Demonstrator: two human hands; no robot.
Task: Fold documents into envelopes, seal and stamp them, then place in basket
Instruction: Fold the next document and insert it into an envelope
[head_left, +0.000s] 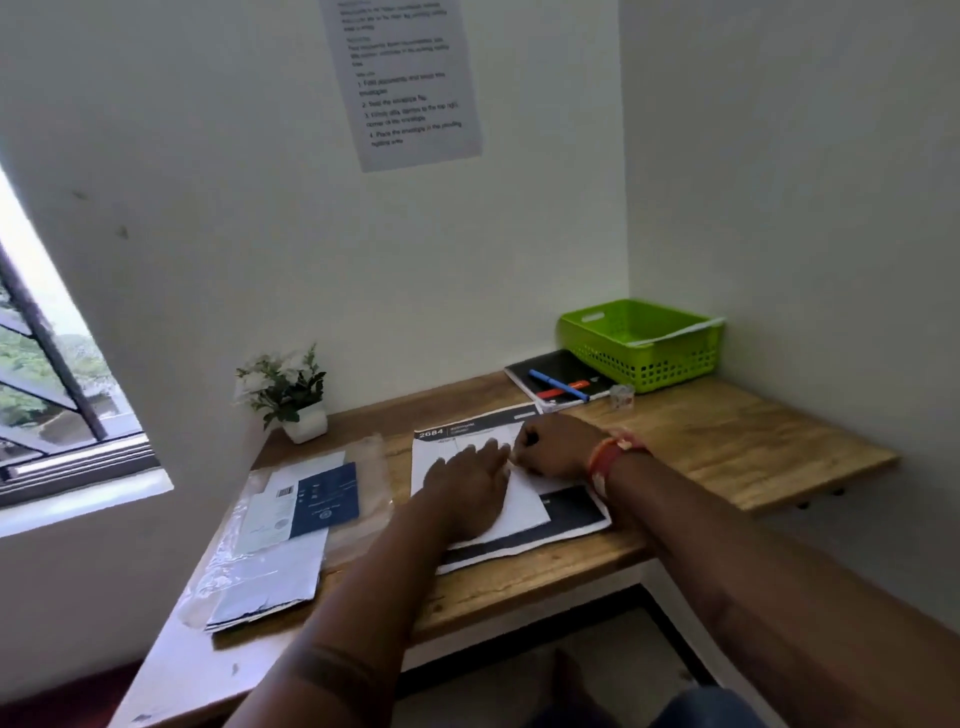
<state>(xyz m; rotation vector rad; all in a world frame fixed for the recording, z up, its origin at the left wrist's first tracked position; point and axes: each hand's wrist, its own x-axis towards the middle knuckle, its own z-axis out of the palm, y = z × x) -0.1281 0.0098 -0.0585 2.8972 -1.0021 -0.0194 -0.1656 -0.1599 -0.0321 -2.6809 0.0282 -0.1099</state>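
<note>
envelope stack (270, 566) in clear wrap at desk (727, 441) left, blue-white card on top. my left hand (467, 483) flat, fingers together, pressing white document (519, 506) mid-desk, header reads "2684". my right hand (550, 447) curled, pinching fold edge. green basket (641, 345) back right holds white paper.
</note>
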